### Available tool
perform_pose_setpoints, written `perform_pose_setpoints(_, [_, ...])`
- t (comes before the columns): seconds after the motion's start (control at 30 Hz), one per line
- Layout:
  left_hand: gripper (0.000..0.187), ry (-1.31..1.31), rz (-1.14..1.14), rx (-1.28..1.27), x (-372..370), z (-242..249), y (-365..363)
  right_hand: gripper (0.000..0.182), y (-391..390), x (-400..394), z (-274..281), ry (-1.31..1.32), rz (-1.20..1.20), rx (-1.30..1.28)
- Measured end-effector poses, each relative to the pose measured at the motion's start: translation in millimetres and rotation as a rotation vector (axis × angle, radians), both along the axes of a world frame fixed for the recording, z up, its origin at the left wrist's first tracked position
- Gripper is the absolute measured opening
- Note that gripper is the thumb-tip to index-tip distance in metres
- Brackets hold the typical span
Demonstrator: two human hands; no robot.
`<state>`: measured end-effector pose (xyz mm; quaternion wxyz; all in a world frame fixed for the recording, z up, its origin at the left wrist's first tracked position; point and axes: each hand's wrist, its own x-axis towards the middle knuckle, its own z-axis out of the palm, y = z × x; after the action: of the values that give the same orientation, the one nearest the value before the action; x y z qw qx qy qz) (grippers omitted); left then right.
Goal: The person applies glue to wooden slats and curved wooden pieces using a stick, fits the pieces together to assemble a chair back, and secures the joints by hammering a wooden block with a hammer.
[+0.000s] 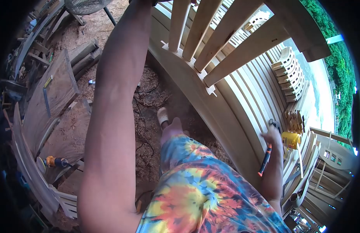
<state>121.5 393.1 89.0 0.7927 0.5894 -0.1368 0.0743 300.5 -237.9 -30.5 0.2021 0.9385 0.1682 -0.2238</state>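
My right hand (272, 136) is closed around a hammer (266, 157), whose black and orange handle points down and whose dark metal head shows above my fingers. It is over a stack of long pale boards (242, 105), close to a yellow container (291, 140). My left arm stretches to the top edge, where a dark band shows at the wrist; the hand itself lies beyond the frame. Near that side stands a wooden slatted frame (226, 37). Its slats run between a slotted lower rail (208, 87) and a thick upper piece (300, 31).
Curved wooden pieces (290, 73) are stacked at the right. To the left, a power tool with a disc (53, 161) lies among wide planks (57, 83). A fan (86, 5) stands at the top left. Cables (139, 112) cross the shaving-covered floor (149, 155).
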Motion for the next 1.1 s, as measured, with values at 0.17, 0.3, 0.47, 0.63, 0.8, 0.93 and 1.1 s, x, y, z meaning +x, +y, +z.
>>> perform_pose_setpoints(0.17, [0.061,0.014,0.126,0.017,-5,-5,-1,0.063,-57,-11,-28,-0.125,-0.086,0.221])
perform_pose_setpoints(0.3, [0.054,-0.039,0.026,-0.148,-4,-26,26,0.054,-67,-23,-36,-0.344,-0.129,0.39])
perform_pose_setpoints(0.47, [0.059,-0.025,0.158,0.003,-13,-30,15,0.051,-78,-29,-32,-0.397,-0.372,0.238])
perform_pose_setpoints(0.63, [0.061,0.0,0.096,-0.057,-16,-11,-8,0.043,-89,-13,-44,-0.424,-0.375,0.284])
perform_pose_setpoints(0.8, [0.066,0.026,0.044,-0.062,-16,1,-16,0.014,-78,1,24,-0.044,-0.73,1.083])
perform_pose_setpoints(0.93, [0.052,-0.084,-0.001,0.246,-10,-2,-8,0.042,-37,21,160,-0.023,-0.228,1.569])
perform_pose_setpoints(1.1, [0.058,-0.164,0.259,0.326,46,-78,39,0.056,124,-79,334,0.096,0.063,1.602])
